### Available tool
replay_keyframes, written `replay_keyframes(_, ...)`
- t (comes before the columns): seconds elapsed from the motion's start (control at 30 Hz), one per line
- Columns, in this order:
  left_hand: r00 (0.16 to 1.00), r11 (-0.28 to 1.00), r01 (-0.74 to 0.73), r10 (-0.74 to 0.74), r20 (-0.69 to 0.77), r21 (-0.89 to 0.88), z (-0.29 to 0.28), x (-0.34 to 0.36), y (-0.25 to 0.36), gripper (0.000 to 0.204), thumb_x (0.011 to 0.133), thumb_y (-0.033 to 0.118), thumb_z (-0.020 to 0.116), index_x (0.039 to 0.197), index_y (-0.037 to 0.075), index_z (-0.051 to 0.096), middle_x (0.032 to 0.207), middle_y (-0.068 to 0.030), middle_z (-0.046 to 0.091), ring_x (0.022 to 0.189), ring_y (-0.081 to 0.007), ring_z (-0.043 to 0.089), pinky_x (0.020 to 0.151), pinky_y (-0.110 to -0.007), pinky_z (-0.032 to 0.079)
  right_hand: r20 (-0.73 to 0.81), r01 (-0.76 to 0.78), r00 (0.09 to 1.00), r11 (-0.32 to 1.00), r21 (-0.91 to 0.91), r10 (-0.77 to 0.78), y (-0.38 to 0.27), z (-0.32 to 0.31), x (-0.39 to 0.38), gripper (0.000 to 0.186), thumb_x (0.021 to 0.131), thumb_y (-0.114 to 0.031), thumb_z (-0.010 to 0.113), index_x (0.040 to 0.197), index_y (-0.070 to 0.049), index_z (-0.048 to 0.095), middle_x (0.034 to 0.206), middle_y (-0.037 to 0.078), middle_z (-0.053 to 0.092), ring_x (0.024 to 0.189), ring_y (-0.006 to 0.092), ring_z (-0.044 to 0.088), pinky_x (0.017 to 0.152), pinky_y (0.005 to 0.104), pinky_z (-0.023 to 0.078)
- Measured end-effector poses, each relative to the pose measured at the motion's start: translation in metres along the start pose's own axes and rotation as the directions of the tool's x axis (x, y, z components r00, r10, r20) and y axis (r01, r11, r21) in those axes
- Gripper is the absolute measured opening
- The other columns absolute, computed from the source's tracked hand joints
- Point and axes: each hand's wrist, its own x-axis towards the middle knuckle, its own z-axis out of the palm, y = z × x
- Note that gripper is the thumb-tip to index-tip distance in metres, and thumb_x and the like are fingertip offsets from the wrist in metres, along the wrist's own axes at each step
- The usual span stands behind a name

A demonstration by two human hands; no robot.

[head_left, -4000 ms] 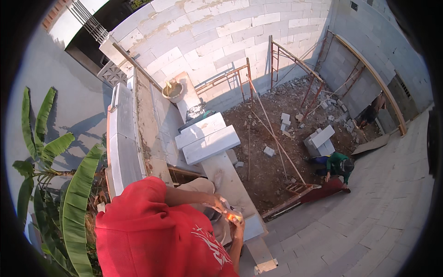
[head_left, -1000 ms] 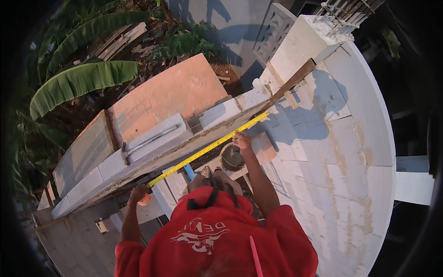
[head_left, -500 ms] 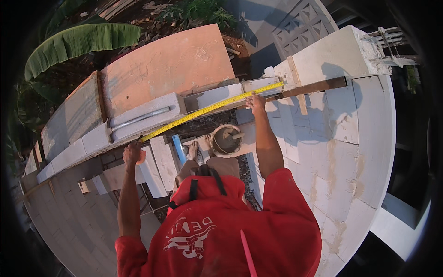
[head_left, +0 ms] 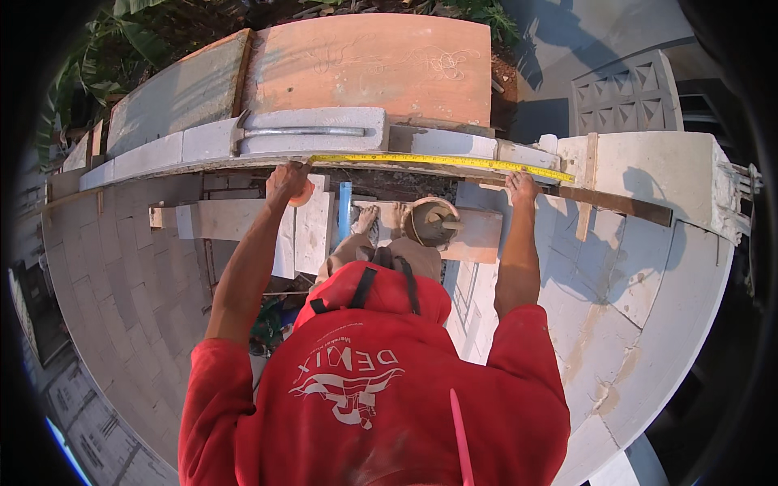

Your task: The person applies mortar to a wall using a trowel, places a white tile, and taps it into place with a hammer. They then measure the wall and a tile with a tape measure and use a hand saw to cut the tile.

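A yellow tape measure (head_left: 429, 162) is stretched along the top edge of a low wall of white blocks (head_left: 454, 145). My left hand (head_left: 285, 183) is closed at the tape's left end, and a rounded orange part shows just beneath the fingers. Toward the tape's right end, my right hand (head_left: 521, 188) has its fingertips closed against the blade's lower edge. The blade's free tip extends past that hand, close to an upright wooden strip. On the blocks beyond my left hand lies a hammer (head_left: 304, 131) with a metal handle.
Below the tape, a bucket of mortar (head_left: 433, 222) rests on a plank (head_left: 478, 235) beside my bare feet. A blue straight bar (head_left: 344, 209) and pale boards (head_left: 312, 231) lie left of it. A dark wooden batten (head_left: 620, 204) runs along the right wall.
The view has turned, so the wall and tape now run nearly level across it. Both hands keep their places along the tape.
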Motion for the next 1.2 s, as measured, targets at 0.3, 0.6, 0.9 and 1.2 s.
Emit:
replay_keyframes(0.3,0.996,0.996,0.092,-0.091,0.011,-0.024,0.005,-0.001,0.007,0.047,0.091,0.053,0.055,0.11,0.016,0.077,0.114,-0.0186,0.073,0.11,-0.0374,0.068,0.094,-0.048,0.051,0.152,-0.008,0.988,0.998,-0.065,0.018,-0.005,0.0,-0.009,0.059,0.106,-0.03,0.027,0.155,0.002,0.026,0.159,0.024,0.032,0.146,0.0371,0.035,0.121,0.0498,0.031)
replay_keyframes(0.6,0.998,0.998,0.055,-0.056,0.036,0.005,0.009,-0.006,0.015,0.05,0.087,0.051,0.058,0.113,0.011,0.075,0.112,-0.0209,0.073,0.107,-0.0377,0.07,0.093,-0.048,0.052,0.008,-0.006,1.0,0.999,-0.036,0.007,-0.001,-0.004,0.011,0.034,0.102,-0.015,0.058,0.127,0.006,0.053,0.114,0.019,0.066,0.096,0.0255,0.069,0.082,0.0359,0.063)
replay_keyframes(0.9,0.998,0.998,0.057,-0.057,0.02,-0.004,0.007,-0.01,0.018,0.048,0.087,0.048,0.058,0.113,0.012,0.075,0.112,-0.0206,0.073,0.108,-0.0384,0.069,0.093,-0.049,0.052,-0.005,-0.027,1.0,0.998,-0.056,0.026,-0.002,-0.006,0.016,0.036,0.103,-0.018,0.057,0.129,0.005,0.051,0.117,0.018,0.064,0.103,0.0276,0.067,0.089,0.0392,0.06)
replay_keyframes(1.2,0.999,0.999,0.041,-0.041,0.006,0.006,0.01,-0.009,0.016,0.047,0.088,0.048,0.059,0.112,0.012,0.075,0.112,-0.0206,0.072,0.107,-0.0381,0.069,0.092,-0.049,0.053,0.037,-0.021,0.999,0.999,-0.038,0.022,-0.001,-0.009,0.017,0.038,0.103,-0.018,0.056,0.131,0.007,0.049,0.124,0.021,0.062,0.106,0.0284,0.067,0.091,0.0405,0.059)
